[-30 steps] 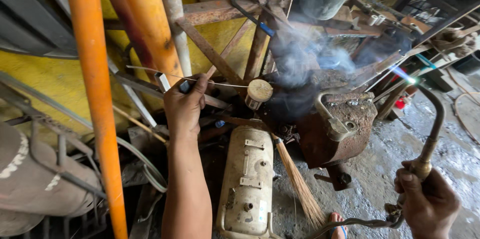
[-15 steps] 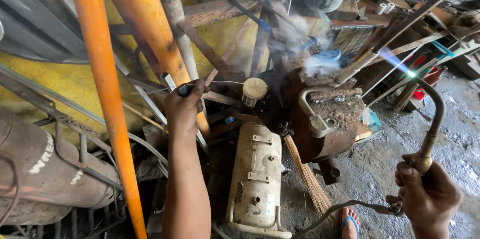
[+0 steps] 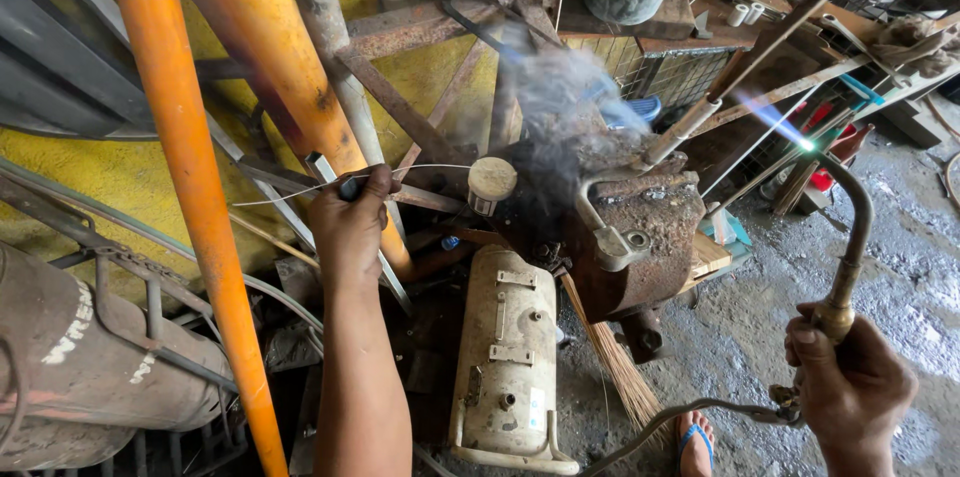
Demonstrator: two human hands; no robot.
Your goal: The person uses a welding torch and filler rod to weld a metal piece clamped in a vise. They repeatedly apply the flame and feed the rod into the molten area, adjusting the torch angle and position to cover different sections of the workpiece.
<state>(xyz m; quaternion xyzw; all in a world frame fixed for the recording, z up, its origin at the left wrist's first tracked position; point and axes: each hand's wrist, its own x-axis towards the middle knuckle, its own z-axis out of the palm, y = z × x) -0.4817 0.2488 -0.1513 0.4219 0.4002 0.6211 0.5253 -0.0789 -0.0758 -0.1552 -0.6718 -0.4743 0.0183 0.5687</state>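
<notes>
- left hand (image 3: 350,222) pinched shut on a thin filler rod (image 3: 420,170); rod runs roughly level toward the rusty housing (image 3: 640,237), its far end near the round cap (image 3: 491,180); I can't tell whether the tip touches metal
- right hand (image 3: 850,387) wrapped tight round the brass handle of the gas torch (image 3: 850,237); curved neck rises from the fist, blue flame (image 3: 770,117) leaves the tip pointing up and left, well apart from the housing
- smoke (image 3: 560,107) hangs above the housing's top edge, so I judge that is the hot zone; flame needs to sit there, not in free air
- I'd bring the flame cone onto the joint first, then feed the rod into the heated spot, not into the flame itself
- rod is long and whippy; I'd choke the pinch further along it to steady the tip
- hose (image 3: 690,412) trails low from the torch past the sandalled foot (image 3: 695,437); keep it slack and off hot metal
- straw broom (image 3: 610,357) leans just beside the housing, above the cream motor casing (image 3: 510,357); dry bristles that close are a fire risk, I judge
- orange pipe (image 3: 190,197) crosses left of the forearm; no clash with the rod
</notes>
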